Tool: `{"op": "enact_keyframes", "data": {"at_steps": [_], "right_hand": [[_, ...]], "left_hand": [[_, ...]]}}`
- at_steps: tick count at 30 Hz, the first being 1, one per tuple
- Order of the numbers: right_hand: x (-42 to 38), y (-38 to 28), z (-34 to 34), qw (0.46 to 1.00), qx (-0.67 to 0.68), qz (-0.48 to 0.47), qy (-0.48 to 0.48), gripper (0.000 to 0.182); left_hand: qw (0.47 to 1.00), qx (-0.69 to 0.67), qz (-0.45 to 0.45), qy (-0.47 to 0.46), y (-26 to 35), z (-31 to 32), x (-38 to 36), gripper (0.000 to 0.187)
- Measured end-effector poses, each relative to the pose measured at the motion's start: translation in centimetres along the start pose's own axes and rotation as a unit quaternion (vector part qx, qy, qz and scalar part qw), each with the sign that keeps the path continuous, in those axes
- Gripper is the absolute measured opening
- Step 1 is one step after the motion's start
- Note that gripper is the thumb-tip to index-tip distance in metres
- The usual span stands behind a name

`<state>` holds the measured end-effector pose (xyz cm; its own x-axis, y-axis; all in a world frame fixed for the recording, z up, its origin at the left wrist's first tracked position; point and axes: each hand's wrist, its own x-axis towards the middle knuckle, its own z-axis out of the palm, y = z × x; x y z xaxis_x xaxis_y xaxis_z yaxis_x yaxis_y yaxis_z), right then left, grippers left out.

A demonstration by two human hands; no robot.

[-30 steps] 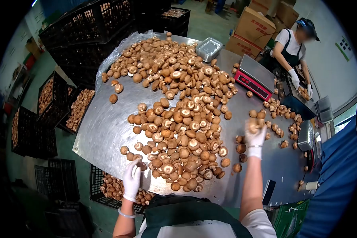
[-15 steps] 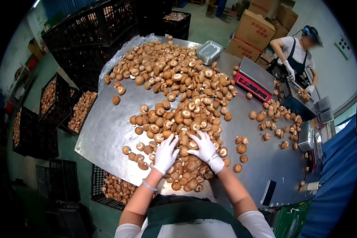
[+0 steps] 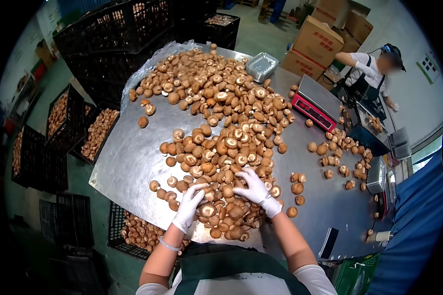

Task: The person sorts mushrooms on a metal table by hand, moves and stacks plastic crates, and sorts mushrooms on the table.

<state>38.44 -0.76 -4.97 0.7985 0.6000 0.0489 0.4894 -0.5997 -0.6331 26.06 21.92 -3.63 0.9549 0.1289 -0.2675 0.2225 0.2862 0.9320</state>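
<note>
Steel table (image 3: 133,142) under mushrooms (image 3: 231,142), some lying between left hand (image 3: 187,206) and right hand (image 3: 256,189), at the fingertips; whether either grips one, I cannot tell.

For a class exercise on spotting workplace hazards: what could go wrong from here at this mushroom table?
1. The left hand and right hand are among loose, piled mushrooms; a careless push could roll some off the table, perhaps into the crate below.
2. A phone-like slab lies near the table's edge; a passing arm might knock it down.
</note>
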Motion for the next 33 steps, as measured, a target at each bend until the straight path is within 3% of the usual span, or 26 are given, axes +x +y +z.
{"op": "enact_keyframes", "data": {"at_steps": [2, 4, 6, 7, 8, 10, 12, 15, 16, 18, 20, 22, 24, 26, 28, 30, 32, 33], "right_hand": [[-0.6, -0.9, 0.4, 0.996, -0.088, -0.014, -0.002, 0.052], [-0.7, 1.0, 1.3, 0.998, -0.030, -0.010, 0.045, 0.049], [-0.4, 0.5, 0.7, 0.973, 0.193, 0.094, 0.082, 0.042], [-0.4, 0.2, 0.5, 0.902, 0.397, 0.137, 0.103, 0.035], [-0.5, -0.4, 0.2, 0.844, 0.504, 0.151, 0.104, 0.032], [-1.0, -2.7, -0.2, 0.868, 0.473, 0.124, 0.089, 0.034], [-1.5, -4.9, -0.1, 0.937, 0.342, 0.013, 0.065, 0.043], [-2.5, -7.2, 0.9, 0.819, 0.571, 0.054, 0.000, 0.062], [-2.4, -7.1, 1.0, 0.819, 0.571, 0.054, -0.003, 0.062], [-2.1, -6.9, 1.3, 0.656, 0.743, 0.133, 0.008, 0.065], [-2.2, -7.1, 1.1, 0.618, 0.771, 0.154, 0.010, 0.067], [-2.4, -7.4, 1.0, 0.624, 0.768, 0.140, 0.029, 0.069], [-2.6, -8.0, 1.0, 0.636, 0.759, 0.133, 0.042, 0.070], [-3.0, -8.6, 1.2, 0.698, 0.711, 0.071, 0.044, 0.069], [-3.3, -9.1, 1.8, 0.694, 0.716, 0.057, 0.043, 0.068], [-3.2, -9.3, 2.0, 0.606, 0.783, 0.138, 0.036, 0.069], [-2.6, -10.1, 2.2, 0.679, 0.718, 0.141, 0.062, 0.063], [-2.4, -11.0, 2.3, 0.735, 0.671, 0.100, -0.002, 0.060]], "left_hand": [[0.977, -0.194, -0.091, -0.002, -0.5, -0.2, -0.9, 0.025], [0.971, -0.221, -0.087, -0.014, -1.6, -0.3, -1.1, 0.025], [0.946, -0.293, -0.121, -0.071, -1.0, -0.1, -1.6, 0.028], [0.948, -0.283, -0.136, -0.052, -0.8, 0.3, -2.1, 0.036], [0.947, -0.286, -0.136, -0.048, -1.0, 0.5, -2.2, 0.036], [0.944, -0.272, -0.153, -0.107, -1.3, 1.0, -2.3, 0.045], [0.930, -0.276, -0.179, -0.166, 0.9, 2.6, -2.5, 0.053], [0.920, -0.330, -0.180, -0.109, 0.7, 3.9, -2.6, 0.048], [0.920, -0.332, -0.179, -0.107, -0.2, 3.5, -2.3, 0.048], [0.905, -0.360, -0.174, -0.144, -0.3, 2.5, -2.2, 0.045], [0.897, -0.377, -0.159, -0.168, -0.2, 2.0, -2.7, 0.047], [0.925, -0.315, -0.105, -0.185, -0.3, 1.9, -2.9, 0.054], [0.922, -0.308, -0.125, -0.200, -0.1, 1.7, -3.2, 0.059], [0.928, -0.288, -0.124, -0.202, 0.2, 1.9, -3.7, 0.060], [0.933, -0.284, -0.122, -0.187, -0.9, 1.9, -3.7, 0.057], [0.929, -0.305, -0.149, -0.149, -1.2, 2.0, -3.7, 0.053], [0.913, -0.328, -0.161, -0.182, -1.2, 1.3, -3.8, 0.049], [0.929, -0.285, -0.183, -0.147, -1.4, 1.0, -4.2, 0.048]]}}
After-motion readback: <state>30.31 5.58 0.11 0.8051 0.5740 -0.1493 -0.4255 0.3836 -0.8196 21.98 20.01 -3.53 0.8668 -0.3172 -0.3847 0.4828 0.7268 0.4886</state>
